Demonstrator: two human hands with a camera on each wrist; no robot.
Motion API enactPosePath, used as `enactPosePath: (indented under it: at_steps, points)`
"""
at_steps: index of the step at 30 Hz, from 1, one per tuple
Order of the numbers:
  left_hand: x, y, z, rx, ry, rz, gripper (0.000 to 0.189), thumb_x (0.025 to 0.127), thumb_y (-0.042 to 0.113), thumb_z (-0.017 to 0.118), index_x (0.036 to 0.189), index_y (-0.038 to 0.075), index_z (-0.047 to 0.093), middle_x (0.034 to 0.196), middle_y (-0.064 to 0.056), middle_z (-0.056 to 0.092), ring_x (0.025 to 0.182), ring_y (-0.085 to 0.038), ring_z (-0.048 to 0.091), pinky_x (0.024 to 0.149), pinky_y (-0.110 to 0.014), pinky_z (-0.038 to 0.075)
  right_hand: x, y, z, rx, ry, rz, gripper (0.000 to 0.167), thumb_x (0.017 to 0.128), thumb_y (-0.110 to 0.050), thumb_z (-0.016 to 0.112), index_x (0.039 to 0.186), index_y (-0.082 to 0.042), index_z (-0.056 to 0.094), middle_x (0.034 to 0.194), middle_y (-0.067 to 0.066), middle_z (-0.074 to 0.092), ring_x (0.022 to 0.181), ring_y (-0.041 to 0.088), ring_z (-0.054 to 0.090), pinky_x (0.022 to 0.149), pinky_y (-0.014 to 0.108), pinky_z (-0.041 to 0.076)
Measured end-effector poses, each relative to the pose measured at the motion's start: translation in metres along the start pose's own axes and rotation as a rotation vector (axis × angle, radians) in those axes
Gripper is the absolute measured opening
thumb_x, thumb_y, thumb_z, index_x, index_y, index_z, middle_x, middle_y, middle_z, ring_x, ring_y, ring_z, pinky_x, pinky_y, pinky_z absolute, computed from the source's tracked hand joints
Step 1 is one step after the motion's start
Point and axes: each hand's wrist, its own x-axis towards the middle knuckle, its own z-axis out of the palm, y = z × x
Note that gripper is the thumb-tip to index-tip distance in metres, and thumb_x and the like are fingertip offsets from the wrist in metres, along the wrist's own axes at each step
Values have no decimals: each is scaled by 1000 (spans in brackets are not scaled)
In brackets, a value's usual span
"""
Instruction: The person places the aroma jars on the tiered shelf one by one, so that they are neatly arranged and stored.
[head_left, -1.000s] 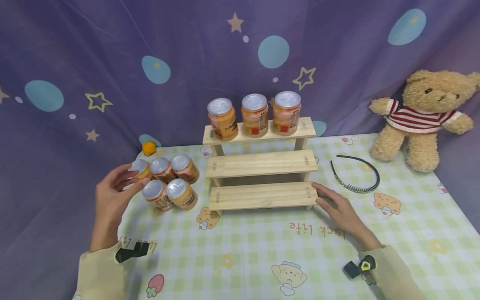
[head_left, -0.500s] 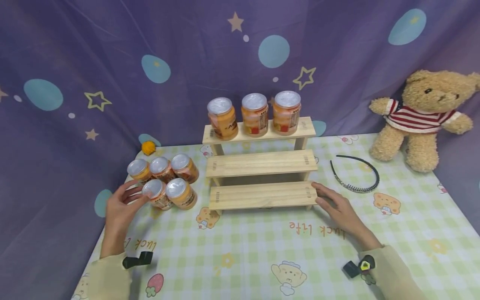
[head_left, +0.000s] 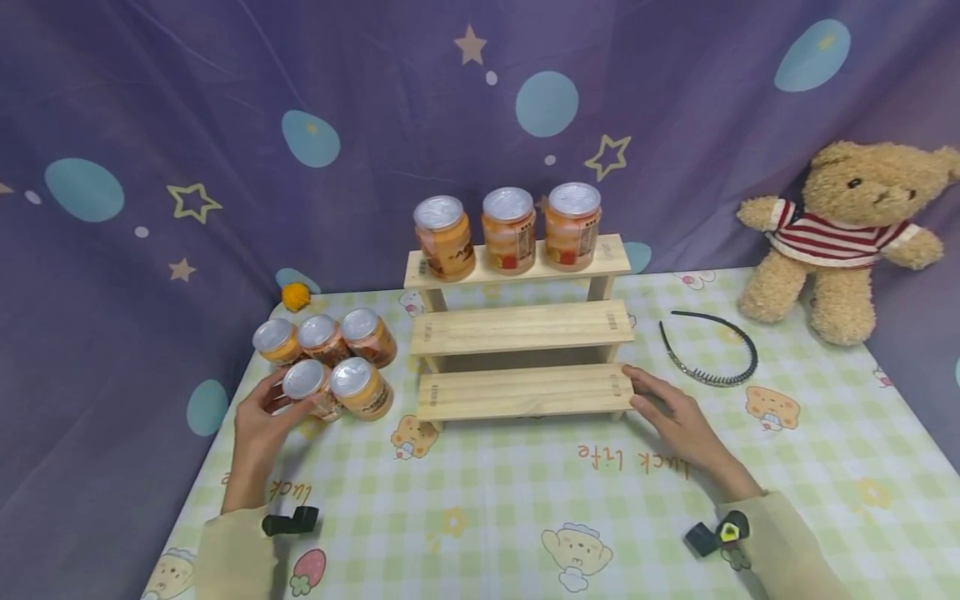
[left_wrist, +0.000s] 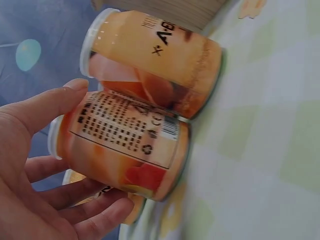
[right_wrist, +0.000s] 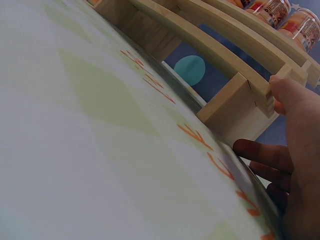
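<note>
My left hand (head_left: 262,425) curls round the front-left jar (head_left: 306,382) of a cluster on the table. In the left wrist view, the thumb lies along the upper side of this orange-labelled jar (left_wrist: 125,145) near its lid and the fingers pass round the opposite side. Another jar (left_wrist: 155,65) stands against it. My right hand (head_left: 678,417) touches the right end of the lowest step of a wooden three-tier stand (head_left: 525,392). In the right wrist view, the thumb meets the board's end and the other fingers (right_wrist: 265,152) extend loosely below.
Three similar jars (head_left: 510,232) stand along the top tier. Behind the held jar are more jars (head_left: 321,337). A black headband (head_left: 716,379) lies right of the stand, near a teddy bear (head_left: 843,233). A small yellow ball (head_left: 296,297) sits at the back left.
My left hand has drawn away from the back-left jar, moved toward me and rightward, and come round the front-left jar. The right hand has stayed at the stand.
</note>
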Motion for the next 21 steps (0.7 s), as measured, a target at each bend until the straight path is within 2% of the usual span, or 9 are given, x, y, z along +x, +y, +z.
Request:
enactPosePath:
  at_steps: [2,5,8,14,21]
  points:
    - [1,-2,2,-11,13,1,65,82,12,82,142,10,55,100,26,53,88,7,54,72,-5,47,0,0,0,4,-2,6,48,104,-20,55,151,-23,46,134,12,66,128,7,57,106,2,25]
    - [2,-5,5,-15,29,13,65,81,11,83,141,9,56,101,24,54,88,7,54,71,-6,47,0,-1,0,18,-10,12,49,104,-21,55,151,-25,45,135,11,66,127,-5,53,106,2,24]
    - [3,-7,6,-19,37,11,66,82,16,84,141,10,56,104,24,55,91,6,54,72,-6,46,0,-2,-1,36,-16,15,49,104,-21,55,151,-28,44,135,9,66,125,-13,48,106,2,25]
    - [2,-9,9,-39,67,12,63,81,20,84,139,13,60,104,26,57,95,6,55,76,-6,45,0,-4,-2,34,-23,19,49,104,-22,55,151,-29,44,135,8,66,124,-14,47,106,2,25]
    - [1,-9,8,-71,90,-2,61,78,22,87,134,14,64,100,26,60,93,3,58,72,-8,48,0,-3,-2,46,-24,20,50,104,-22,55,151,-30,44,136,8,66,124,-15,47,106,2,24]
